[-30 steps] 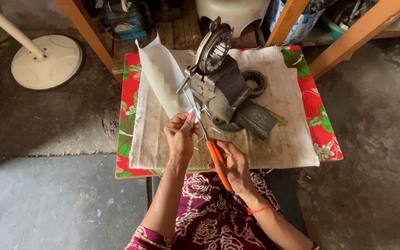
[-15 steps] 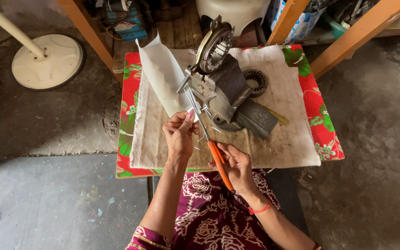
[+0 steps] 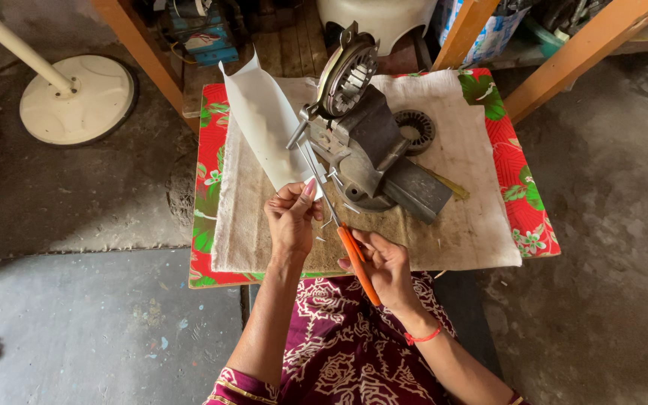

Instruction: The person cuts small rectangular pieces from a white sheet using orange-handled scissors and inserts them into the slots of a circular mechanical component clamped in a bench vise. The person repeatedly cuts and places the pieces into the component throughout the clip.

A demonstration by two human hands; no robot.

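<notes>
Mid-cut, it seems: the left hand pinches the white sheet near the desk's front edge, the right hand grips orange scissors, blades apparently on its edge beside the vise; next, steady closing

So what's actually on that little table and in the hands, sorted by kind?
White paper sheet, held by the left hand: 1
Orange-handled scissors, in the right hand: 1
Grey metal bench vise: 1
Round slotted metal rings, one clamped in the vise, one lying flat: 2
Beige cloth: 1
Red floral cover: 1
Total: 7
</notes>
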